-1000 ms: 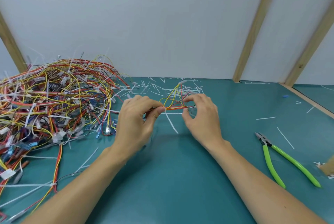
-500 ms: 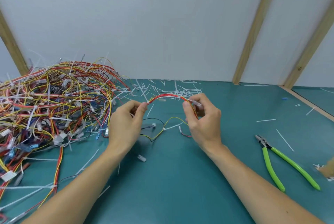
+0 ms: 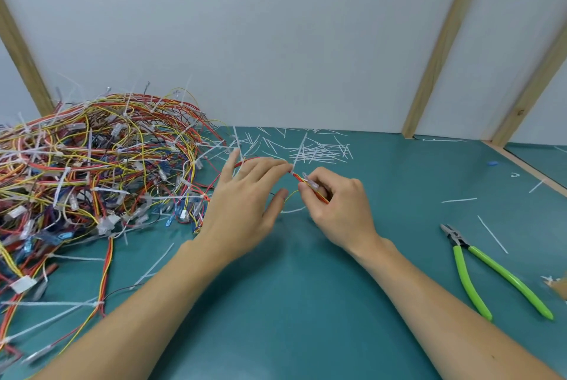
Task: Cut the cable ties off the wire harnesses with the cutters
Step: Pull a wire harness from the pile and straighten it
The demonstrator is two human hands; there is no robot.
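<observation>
you hold one wire harness [image 3: 310,187] just above the table [image 3: 306,303], between both hands. your right hand [image 3: 336,210] pinches its red and yellow wires near a white connector. your left hand [image 3: 245,198] has fingers spread, fingertips touching the harness's far end. the cutters [image 3: 478,269] lie untouched on the table well to your right. cut tie scraps [image 3: 313,149] litter the table behind, so some harnesses look done. the big harness pile [image 3: 92,164] on your left still carries many ties; most work remains.

A teal table [image 3: 306,318] runs back to a white wall panel [image 3: 276,35]. Wooden battens [image 3: 438,42] lean against that panel. A small blue scrap [image 3: 492,163] lies near the table's far right edge.
</observation>
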